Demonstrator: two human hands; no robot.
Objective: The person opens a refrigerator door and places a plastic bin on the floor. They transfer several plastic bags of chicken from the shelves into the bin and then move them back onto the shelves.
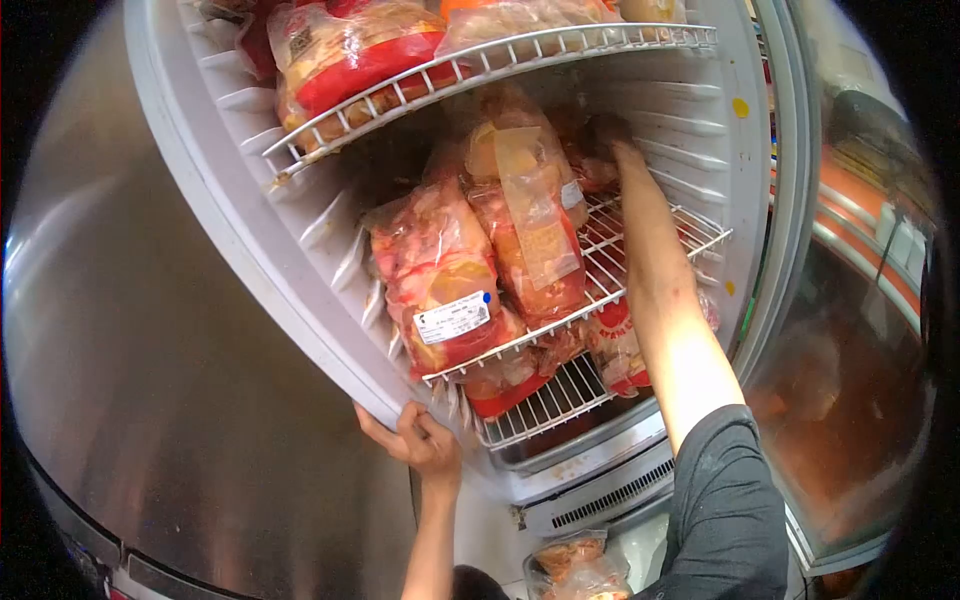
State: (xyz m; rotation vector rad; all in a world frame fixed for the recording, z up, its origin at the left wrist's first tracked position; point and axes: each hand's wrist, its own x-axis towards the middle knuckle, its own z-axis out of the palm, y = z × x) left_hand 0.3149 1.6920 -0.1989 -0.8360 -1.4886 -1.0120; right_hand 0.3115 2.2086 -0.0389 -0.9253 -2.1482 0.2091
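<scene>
My left hand (425,440) is curled round the lower left edge of a white upright fridge cabinet (325,350). My right arm reaches deep over the middle wire shelf (612,240), and my right hand (607,135) is in shadow at the back, beside a dim red package (597,175). Its fingers cannot be made out. Left of that arm, two big clear plastic bags of raw meat lie on the shelf: a bag with a white label (435,270) and a bag with a pale strip (530,220).
Above, another wire shelf (500,50) carries bagged meat (360,50). More bags (620,345) lie beneath the middle shelf, over a lower rack (550,405). A glass door (850,400) stands open at right. At the bottom, a tub holds bagged meat (580,570).
</scene>
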